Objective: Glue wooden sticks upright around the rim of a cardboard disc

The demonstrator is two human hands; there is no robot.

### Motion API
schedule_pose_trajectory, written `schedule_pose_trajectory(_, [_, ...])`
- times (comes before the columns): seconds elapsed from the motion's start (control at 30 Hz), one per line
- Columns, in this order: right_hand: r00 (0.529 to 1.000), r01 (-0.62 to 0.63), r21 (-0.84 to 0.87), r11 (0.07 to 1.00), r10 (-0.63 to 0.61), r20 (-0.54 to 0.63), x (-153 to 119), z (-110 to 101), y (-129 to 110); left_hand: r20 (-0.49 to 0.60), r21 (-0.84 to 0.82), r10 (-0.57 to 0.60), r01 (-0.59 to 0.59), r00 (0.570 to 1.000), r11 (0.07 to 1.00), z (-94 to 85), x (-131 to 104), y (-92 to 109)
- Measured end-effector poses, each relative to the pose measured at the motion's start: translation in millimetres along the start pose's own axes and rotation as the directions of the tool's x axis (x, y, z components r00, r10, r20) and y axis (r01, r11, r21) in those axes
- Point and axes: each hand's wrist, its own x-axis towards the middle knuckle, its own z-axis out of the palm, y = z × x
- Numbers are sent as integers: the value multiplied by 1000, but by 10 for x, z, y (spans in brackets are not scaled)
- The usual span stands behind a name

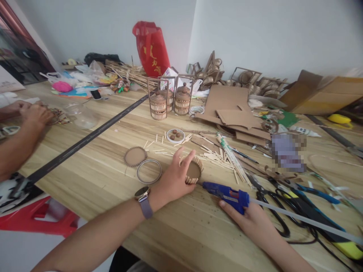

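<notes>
My left hand [172, 177], a watch on its wrist, grips the near-left side of a small round cardboard base [193, 170]. Short wooden sticks stand upright around its rim. My right hand [255, 223] is closed around the handle of a blue glue gun [229, 196], with a long clear glue stick [295, 215] in its back end. The gun's nozzle is beside the base's near-right edge; whether it touches cannot be made out. Left of my left hand lie a ring [149, 171] and a cardboard disc [135, 156] with a dark edge.
Loose short sticks [218, 158] lie beyond the base, near a white-rimmed dish [176, 136] holding several brown balls. Scissors [266, 200] and pliers [317, 192] lie at right. Lidded miniature baskets [158, 107] stand farther back. A co-worker's hands [34, 113] are at far left.
</notes>
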Motion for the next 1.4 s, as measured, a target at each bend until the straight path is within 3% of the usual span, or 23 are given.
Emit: schedule_pose_trajectory(1.4, [998, 49, -38, 998, -50, -24, -4, 31, 43, 8, 17, -13, 13, 1000, 1000, 7, 1, 6])
